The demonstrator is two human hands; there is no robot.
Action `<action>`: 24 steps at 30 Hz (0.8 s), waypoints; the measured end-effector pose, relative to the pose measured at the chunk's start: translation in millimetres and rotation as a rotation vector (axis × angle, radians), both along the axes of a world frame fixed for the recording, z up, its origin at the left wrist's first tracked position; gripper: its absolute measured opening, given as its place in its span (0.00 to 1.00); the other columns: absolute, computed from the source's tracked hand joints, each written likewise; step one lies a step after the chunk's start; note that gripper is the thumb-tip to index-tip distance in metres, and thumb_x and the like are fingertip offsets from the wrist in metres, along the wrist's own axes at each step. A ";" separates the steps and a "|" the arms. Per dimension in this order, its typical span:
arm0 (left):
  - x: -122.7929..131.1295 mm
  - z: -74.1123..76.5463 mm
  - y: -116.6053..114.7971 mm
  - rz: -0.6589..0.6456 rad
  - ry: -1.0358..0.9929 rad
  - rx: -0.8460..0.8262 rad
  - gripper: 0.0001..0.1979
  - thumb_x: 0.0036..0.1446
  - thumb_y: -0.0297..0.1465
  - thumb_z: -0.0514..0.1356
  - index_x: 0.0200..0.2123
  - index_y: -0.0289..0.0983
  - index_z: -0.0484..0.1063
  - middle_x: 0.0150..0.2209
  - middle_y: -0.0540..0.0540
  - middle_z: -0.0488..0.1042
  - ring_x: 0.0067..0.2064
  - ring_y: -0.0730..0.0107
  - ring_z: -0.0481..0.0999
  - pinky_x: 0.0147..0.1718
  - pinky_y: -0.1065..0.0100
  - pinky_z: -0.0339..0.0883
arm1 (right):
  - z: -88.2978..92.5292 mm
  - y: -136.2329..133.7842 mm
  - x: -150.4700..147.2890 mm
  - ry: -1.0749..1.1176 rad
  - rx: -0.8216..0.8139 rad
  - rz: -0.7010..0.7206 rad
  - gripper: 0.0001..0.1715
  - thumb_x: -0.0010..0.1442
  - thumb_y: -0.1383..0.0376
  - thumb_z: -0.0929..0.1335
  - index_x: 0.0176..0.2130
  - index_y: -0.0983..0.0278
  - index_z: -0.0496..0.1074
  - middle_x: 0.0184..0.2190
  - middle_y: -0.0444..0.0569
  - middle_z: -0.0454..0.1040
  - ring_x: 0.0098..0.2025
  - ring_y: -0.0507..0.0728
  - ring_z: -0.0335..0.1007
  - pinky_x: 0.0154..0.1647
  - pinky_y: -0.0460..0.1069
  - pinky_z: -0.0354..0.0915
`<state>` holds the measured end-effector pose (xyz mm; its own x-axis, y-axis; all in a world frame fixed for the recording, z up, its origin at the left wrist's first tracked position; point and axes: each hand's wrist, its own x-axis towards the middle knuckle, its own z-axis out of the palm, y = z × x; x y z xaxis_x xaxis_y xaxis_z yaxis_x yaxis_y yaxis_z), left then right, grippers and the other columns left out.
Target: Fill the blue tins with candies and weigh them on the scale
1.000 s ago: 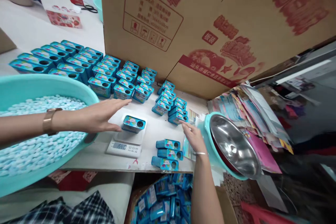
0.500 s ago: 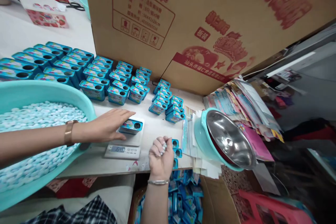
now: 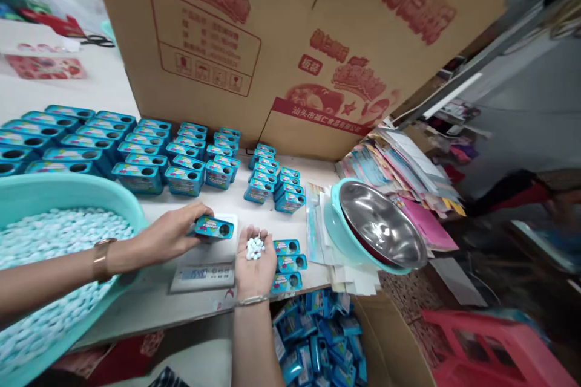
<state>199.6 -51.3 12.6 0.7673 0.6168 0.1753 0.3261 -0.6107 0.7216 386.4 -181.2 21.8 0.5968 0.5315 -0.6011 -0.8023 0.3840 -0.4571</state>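
My left hand (image 3: 170, 233) grips the left end of a blue container (image 3: 213, 227) on the small white scale (image 3: 203, 276), whose display is lit. Just right of the scale, my right hand (image 3: 256, 266) is palm up with cupped fingers, holding a small heap of pale candies (image 3: 255, 248). Three blue containers (image 3: 287, 263) lie beside it. A turquoise basin (image 3: 131, 199) full of pale blue and white candies (image 3: 68, 233) sits under my left forearm.
Rows of blue containers (image 3: 138, 176) stand before a large cardboard carton (image 3: 281, 18). To the right are a metal bowl (image 3: 384, 224) in a turquoise basin (image 3: 333, 224) and stacked papers (image 3: 399, 157). Below the table edge, a box holds many blue containers (image 3: 318, 338).
My left hand has closed on the container's end. My right hand has moved left towards the scale and opened from a curled fist into a cupped palm, showing the candies. The view has shifted.
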 end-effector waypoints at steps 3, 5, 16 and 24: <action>-4.8 19.4 -0.4 -0.033 -0.001 0.086 0.17 0.68 0.39 0.62 0.56 0.41 0.78 0.51 0.40 0.82 0.49 0.52 0.87 0.46 0.59 0.77 | 11.4 4.8 -6.6 0.112 -0.002 -0.038 0.23 0.80 0.62 0.64 0.31 0.59 0.75 0.28 0.46 0.83 0.37 0.54 0.86 0.55 0.56 0.84; -7.0 38.9 -2.1 -0.056 0.027 0.143 0.17 0.71 0.40 0.60 0.58 0.43 0.79 0.53 0.41 0.82 0.48 0.53 0.87 0.45 0.60 0.77 | 18.6 6.7 -7.7 0.161 0.009 -0.027 0.24 0.80 0.61 0.64 0.31 0.59 0.75 0.29 0.46 0.84 0.37 0.54 0.87 0.56 0.56 0.83; 11.0 85.9 -0.2 -0.095 0.266 0.377 0.20 0.66 0.36 0.58 0.57 0.43 0.82 0.48 0.40 0.80 0.42 0.49 0.85 0.39 0.56 0.75 | 28.4 18.6 -21.9 0.251 0.064 -0.015 0.23 0.81 0.61 0.64 0.32 0.60 0.73 0.29 0.47 0.83 0.35 0.54 0.85 0.53 0.54 0.83; 18.0 89.5 -1.9 -0.059 0.336 0.353 0.20 0.63 0.39 0.59 0.54 0.44 0.84 0.46 0.38 0.80 0.41 0.45 0.85 0.37 0.53 0.76 | 25.2 22.1 -25.2 0.248 0.089 -0.007 0.22 0.80 0.62 0.64 0.32 0.60 0.73 0.30 0.46 0.84 0.35 0.52 0.86 0.51 0.51 0.82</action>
<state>217.6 -53.2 102.1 0.8491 0.5182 0.1024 0.4629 -0.8233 0.3284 361.2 -159.2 47.0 0.4409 0.5852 -0.6806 -0.8828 0.4196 -0.2111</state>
